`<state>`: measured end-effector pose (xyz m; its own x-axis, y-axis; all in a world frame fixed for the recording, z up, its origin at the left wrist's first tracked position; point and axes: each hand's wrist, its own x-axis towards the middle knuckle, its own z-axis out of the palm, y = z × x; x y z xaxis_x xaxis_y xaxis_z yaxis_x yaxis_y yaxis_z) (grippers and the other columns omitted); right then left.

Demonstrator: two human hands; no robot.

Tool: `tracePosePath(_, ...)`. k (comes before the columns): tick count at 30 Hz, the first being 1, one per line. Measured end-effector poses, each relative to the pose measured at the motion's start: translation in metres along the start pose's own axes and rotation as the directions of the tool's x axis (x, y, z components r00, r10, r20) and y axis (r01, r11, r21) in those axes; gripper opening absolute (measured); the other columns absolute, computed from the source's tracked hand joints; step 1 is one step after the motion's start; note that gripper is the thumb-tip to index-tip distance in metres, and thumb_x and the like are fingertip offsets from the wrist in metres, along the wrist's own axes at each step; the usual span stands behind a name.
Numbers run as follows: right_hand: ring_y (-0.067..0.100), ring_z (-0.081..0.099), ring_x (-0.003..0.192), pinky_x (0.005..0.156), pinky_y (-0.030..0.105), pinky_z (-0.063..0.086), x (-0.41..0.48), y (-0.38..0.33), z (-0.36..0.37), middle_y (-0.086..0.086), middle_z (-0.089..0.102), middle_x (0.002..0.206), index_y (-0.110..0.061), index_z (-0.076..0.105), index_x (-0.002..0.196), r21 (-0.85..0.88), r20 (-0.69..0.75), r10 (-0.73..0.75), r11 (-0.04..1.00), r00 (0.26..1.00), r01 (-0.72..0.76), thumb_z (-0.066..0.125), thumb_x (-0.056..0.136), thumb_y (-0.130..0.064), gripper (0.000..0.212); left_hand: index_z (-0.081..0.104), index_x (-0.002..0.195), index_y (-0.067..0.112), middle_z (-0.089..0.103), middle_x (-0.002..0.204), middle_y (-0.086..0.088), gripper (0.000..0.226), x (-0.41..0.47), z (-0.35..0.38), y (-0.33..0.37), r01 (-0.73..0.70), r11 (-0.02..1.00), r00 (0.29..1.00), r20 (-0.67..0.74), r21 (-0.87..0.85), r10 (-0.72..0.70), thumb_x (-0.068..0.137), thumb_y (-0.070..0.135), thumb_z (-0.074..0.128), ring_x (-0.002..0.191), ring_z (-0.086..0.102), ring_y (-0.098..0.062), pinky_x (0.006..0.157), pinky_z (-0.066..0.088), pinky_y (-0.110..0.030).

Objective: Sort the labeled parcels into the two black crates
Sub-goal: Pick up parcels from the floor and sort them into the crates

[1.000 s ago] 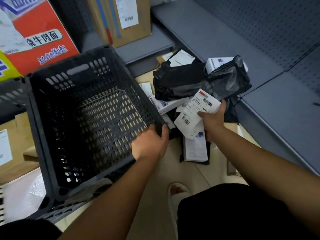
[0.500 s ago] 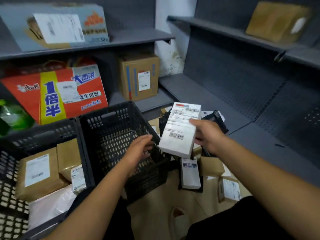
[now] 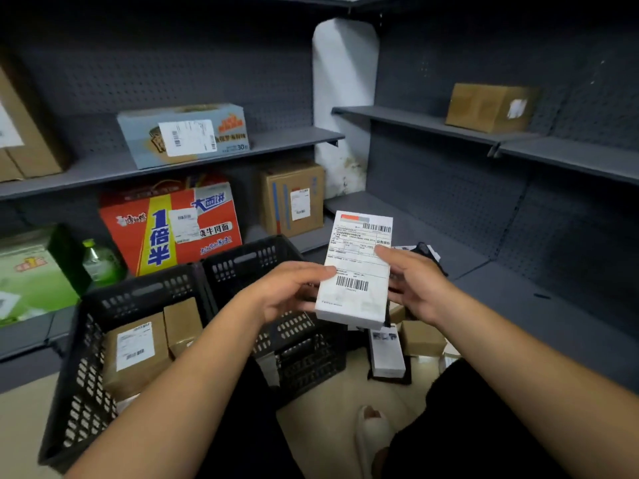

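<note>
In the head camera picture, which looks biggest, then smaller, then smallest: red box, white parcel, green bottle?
1. red box
2. white parcel, close to the camera, so it looks extra big
3. green bottle

The parcel (image 3: pixel 356 271) is held between the left grip (image 3: pixel 287 292) at its 9 o'clock and the right grip (image 3: pixel 415 285) at its 3 o'clock. The right crate (image 3: pixel 249 257) lies at 8 o'clock, and the left crate (image 3: pixel 148 288) stands against it farther that way, with boxed parcels (image 3: pixel 135 350) in it. Loose parcels (image 3: pixel 385 354) lie on the floor (image 3: pixel 311 426) at 5 o'clock. Shelf cartons (image 3: pixel 173 229) stand behind the crates at 10 o'clock.
</note>
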<state>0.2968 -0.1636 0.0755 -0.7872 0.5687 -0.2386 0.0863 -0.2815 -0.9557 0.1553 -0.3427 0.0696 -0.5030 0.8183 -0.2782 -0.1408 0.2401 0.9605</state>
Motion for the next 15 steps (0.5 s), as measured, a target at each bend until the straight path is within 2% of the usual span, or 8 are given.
tracePosePath(2,0.016,0.075,0.081,0.080,0.036,0.056,-0.009,-0.006,0.013,0.002,0.078,0.101,-0.017,0.066,0.117,-0.024,0.031,-0.009,1.000,0.999,0.009,0.067,0.094,-0.031,0.027,0.072,0.119,0.012,0.074,0.118,-0.005,0.031,-0.015,-0.004,0.003,-0.031,0.999,0.998,-0.052,-0.031,0.029,0.092,0.028,0.069,0.120,0.064,-0.028,0.086,0.059,-0.035)
tracePosePath(4,0.012,0.074,0.076,0.073,0.032,0.054,-0.017,-0.007,0.029,-0.001,0.078,0.097,-0.016,0.064,0.121,-0.082,0.038,-0.034,0.996,0.999,0.037,0.067,0.094,-0.031,0.031,0.072,0.118,0.013,0.074,0.116,-0.006,0.032,-0.029,-0.007,0.004,-0.057,0.995,0.990,-0.130,-0.079,0.046,0.091,0.029,0.071,0.116,0.067,-0.027,0.092,0.058,-0.041)
tracePosePath(6,0.014,0.071,0.085,0.069,0.032,0.055,-0.020,-0.004,0.046,-0.001,0.073,0.104,-0.014,0.057,0.131,-0.172,-0.014,-0.143,0.975,0.990,0.139,0.072,0.091,-0.025,0.043,0.071,0.118,0.012,0.076,0.111,-0.005,0.032,-0.042,-0.013,0.005,-0.088,0.989,0.972,-0.228,-0.115,0.060,0.090,0.029,0.072,0.109,0.070,-0.024,0.091,0.059,-0.041)
tracePosePath(8,0.021,0.064,0.106,0.081,0.039,0.058,-0.022,0.000,0.062,0.000,0.061,0.123,-0.017,0.050,0.141,-0.304,-0.048,-0.275,0.920,0.960,0.248,0.075,0.088,-0.022,0.058,0.070,0.116,0.013,0.077,0.107,-0.004,0.032,-0.050,-0.022,0.005,-0.110,0.988,0.945,-0.319,-0.109,0.070,0.089,0.030,0.074,0.101,0.073,-0.021,0.093,0.058,-0.044)
tracePosePath(10,0.022,0.059,0.114,0.093,0.044,0.055,-0.026,0.005,0.078,-0.001,0.055,0.130,-0.018,0.048,0.143,-0.364,-0.012,-0.329,0.881,0.944,0.302,0.077,0.087,-0.024,0.063,0.071,0.114,0.014,0.077,0.104,-0.003,0.031,-0.055,-0.029,0.004,-0.125,0.987,0.922,-0.379,-0.104,0.076,0.088,0.031,0.075,0.099,0.074,-0.020,0.094,0.057,-0.047)
tracePosePath(11,0.019,0.060,0.111,0.092,0.041,0.055,-0.028,0.008,0.085,-0.004,0.056,0.125,-0.018,0.049,0.140,-0.376,0.018,-0.342,0.868,0.940,0.323,0.077,0.086,-0.024,0.061,0.071,0.113,0.014,0.078,0.103,-0.002,0.030,-0.055,-0.033,0.004,-0.131,0.985,0.915,-0.396,-0.109,0.078,0.088,0.030,0.075,0.098,0.074,-0.020,0.093,0.058,-0.047)
tracePosePath(13,0.010,0.062,0.098,0.080,0.027,0.052,-0.026,0.016,0.097,-0.014,0.061,0.107,-0.021,0.055,0.126,-0.387,0.085,-0.360,0.848,0.929,0.364,0.076,0.087,-0.019,0.045,0.071,0.113,0.013,0.078,0.102,-0.002,0.029,-0.053,-0.038,0.002,-0.136,0.984,0.910,-0.407,-0.112,0.079,0.089,0.029,0.074,0.096,0.075,-0.020,0.091,0.059,-0.045)
tracePosePath(15,0.002,0.063,0.093,0.069,0.016,0.048,-0.018,0.025,0.107,-0.020,0.062,0.101,-0.023,0.058,0.119,-0.378,0.101,-0.368,0.845,0.924,0.378,0.073,0.090,-0.018,0.033,0.071,0.113,0.012,0.078,0.100,-0.001,0.028,-0.047,-0.047,0.002,-0.131,0.986,0.912,-0.403,-0.100,0.080,0.090,0.028,0.073,0.093,0.075,-0.018,0.089,0.060,-0.043)
